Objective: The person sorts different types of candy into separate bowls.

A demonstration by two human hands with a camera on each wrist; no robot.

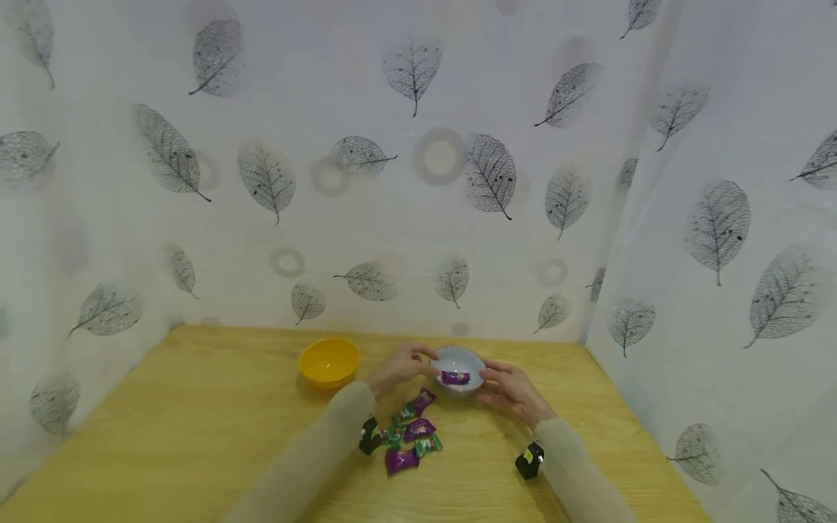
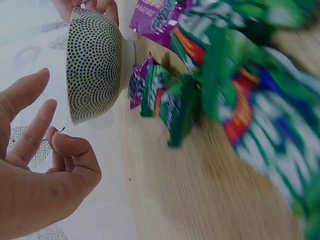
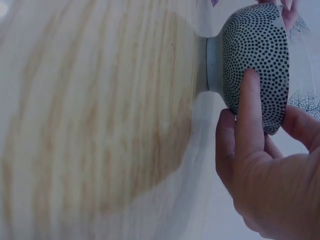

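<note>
A small bowl [image 1: 461, 359] with a dark dotted outside stands upright on the table, a purple-wrapped candy [image 1: 455, 378] inside it. My right hand [image 1: 513, 392] holds the bowl's right side; in the right wrist view a finger lies along the dotted wall and the thumb is at the rim. At the opposite rim is my left hand [image 1: 400, 367]. Its fingers [image 2: 37, 125] are spread and loosely bent, with nothing between them in the left wrist view. Purple candies [image 1: 402, 460] and green candies [image 1: 428, 444] lie in a loose group in front of the bowl.
A yellow bowl [image 1: 329, 363] stands to the left of my left hand. The wooden table [image 1: 216, 407] ends at a leaf-patterned curtain [image 1: 366, 232] at the back, and a similar one [image 1: 713, 312] hangs along the right side.
</note>
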